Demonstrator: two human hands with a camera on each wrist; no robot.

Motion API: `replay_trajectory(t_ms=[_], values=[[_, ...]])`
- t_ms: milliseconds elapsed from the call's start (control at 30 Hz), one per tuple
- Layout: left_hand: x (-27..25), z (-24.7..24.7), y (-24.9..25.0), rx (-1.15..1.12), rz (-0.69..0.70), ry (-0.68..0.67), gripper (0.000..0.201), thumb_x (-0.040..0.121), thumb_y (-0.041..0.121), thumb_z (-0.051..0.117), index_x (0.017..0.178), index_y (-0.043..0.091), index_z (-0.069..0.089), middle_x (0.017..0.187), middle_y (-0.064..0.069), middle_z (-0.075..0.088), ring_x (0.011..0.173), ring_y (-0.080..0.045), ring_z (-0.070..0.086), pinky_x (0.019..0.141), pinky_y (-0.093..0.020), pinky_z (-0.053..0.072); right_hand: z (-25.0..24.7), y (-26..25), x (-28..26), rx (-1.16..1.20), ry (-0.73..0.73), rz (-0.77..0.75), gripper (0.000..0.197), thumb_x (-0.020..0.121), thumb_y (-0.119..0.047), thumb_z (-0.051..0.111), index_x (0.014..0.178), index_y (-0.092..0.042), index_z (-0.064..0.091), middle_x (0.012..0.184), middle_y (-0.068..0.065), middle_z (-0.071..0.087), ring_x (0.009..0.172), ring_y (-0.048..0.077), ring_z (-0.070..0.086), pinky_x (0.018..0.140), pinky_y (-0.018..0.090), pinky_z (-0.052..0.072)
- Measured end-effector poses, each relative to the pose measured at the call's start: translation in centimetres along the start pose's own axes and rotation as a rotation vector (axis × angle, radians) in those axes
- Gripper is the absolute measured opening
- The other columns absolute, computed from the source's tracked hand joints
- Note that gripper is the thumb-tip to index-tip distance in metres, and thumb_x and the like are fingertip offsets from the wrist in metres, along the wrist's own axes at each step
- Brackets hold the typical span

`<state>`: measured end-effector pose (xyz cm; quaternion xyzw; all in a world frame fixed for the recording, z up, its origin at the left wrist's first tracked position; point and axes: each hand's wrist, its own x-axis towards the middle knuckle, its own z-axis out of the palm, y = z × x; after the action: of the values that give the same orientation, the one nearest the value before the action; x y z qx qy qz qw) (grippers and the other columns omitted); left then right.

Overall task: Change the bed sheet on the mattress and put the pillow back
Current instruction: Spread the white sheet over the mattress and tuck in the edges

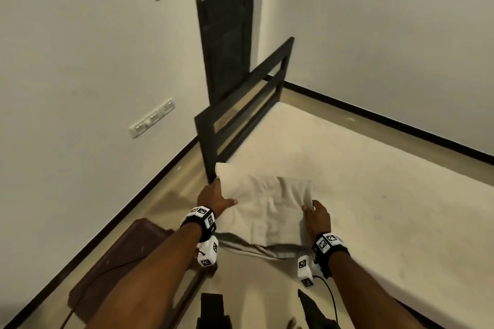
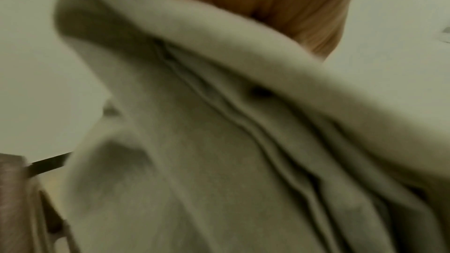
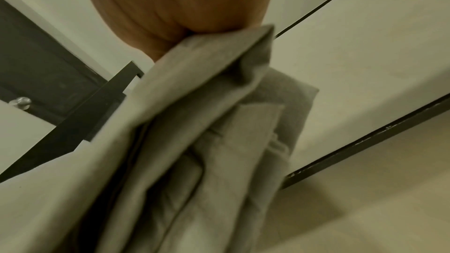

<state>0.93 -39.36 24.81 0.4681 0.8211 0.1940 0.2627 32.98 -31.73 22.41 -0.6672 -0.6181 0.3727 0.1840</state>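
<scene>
A folded cream bed sheet (image 1: pixel 267 208) hangs in the air over the near corner of the bare mattress (image 1: pixel 361 195). My left hand (image 1: pixel 213 197) grips its left edge, thumb on top. My right hand (image 1: pixel 315 215) pinches its right edge. In the left wrist view the sheet (image 2: pixel 219 122) fills the frame in folds under the left hand (image 2: pixel 280 7). In the right wrist view the right hand (image 3: pixel 182 16) holds a folded corner of the sheet (image 3: pixel 194 132). No pillow is in view.
A black metal bed end (image 1: pixel 240 109) stands at the mattress's far left, before a dark door (image 1: pixel 224 21). A brown chair (image 1: pixel 120 262) sits on the floor at lower left. White walls with switch plates (image 1: pixel 152 121) close in on two sides.
</scene>
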Motion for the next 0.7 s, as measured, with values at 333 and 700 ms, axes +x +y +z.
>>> replay_trajectory(t_ms=[333, 700], values=[[1.5, 13.0, 18.1, 0.046, 0.113, -0.133, 0.079, 0.066, 0.054, 0.087, 0.121, 0.010, 0.052, 0.116, -0.014, 0.068, 0.109, -0.035, 0.064, 0.087, -0.040, 0.052, -15.5, 12.8, 2.9, 0.076, 0.168, 0.111, 0.053, 0.087, -0.041, 0.050, 0.116, 0.002, 0.063, 0.113, 0.023, 0.067, 0.104, 0.041, 0.061, 0.073, 0.032, 0.035], [4.1, 24.1, 30.5, 0.080, 0.214, -0.270, 0.097, 0.064, 0.056, 0.086, 0.139, 0.010, 0.047, 0.119, -0.012, 0.069, 0.108, -0.033, 0.065, 0.085, -0.039, 0.055, -23.8, 23.4, 7.1, 0.108, 0.306, 0.229, 0.050, 0.084, -0.043, 0.045, 0.108, -0.003, 0.064, 0.103, 0.018, 0.070, 0.098, 0.041, 0.063, 0.072, 0.035, 0.040]])
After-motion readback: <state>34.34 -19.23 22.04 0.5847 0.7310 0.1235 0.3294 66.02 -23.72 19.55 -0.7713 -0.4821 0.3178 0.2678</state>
